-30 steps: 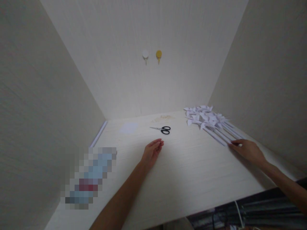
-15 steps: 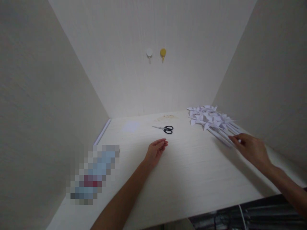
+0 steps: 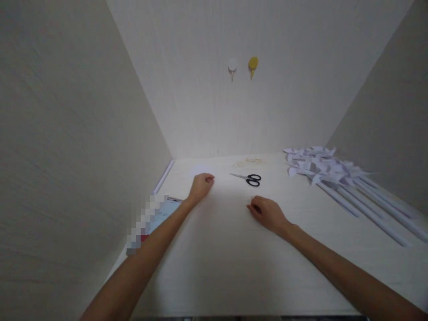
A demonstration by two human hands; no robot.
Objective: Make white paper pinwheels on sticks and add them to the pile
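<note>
My left hand (image 3: 200, 187) is closed, its fingers curled, just in front of a small white paper sheet (image 3: 199, 169) that it partly covers. Nothing shows in its fingers. To the right and nearer to me, my right hand (image 3: 267, 214) is loosely curled over the table, and I see nothing in it. A pair of scissors with black handles (image 3: 252, 179) lies between and beyond the hands, blades pointing left. On the right side several white paper pinwheels (image 3: 317, 167) lie in a pile, their rolled paper sticks (image 3: 374, 216) pointing toward me.
A phone-like device (image 3: 163, 214), partly blurred out, lies left, behind my left forearm. A white paper roll (image 3: 163, 177) rests along the left wall. A white hook (image 3: 232, 67) and a yellow hook (image 3: 253, 64) are on the back wall. Brownish marks (image 3: 250, 161) show on the table (image 3: 217, 267).
My right hand has left the pinwheel sticks and come to the middle. My left hand has moved forward and left to the paper sheet. The view has shifted left.
</note>
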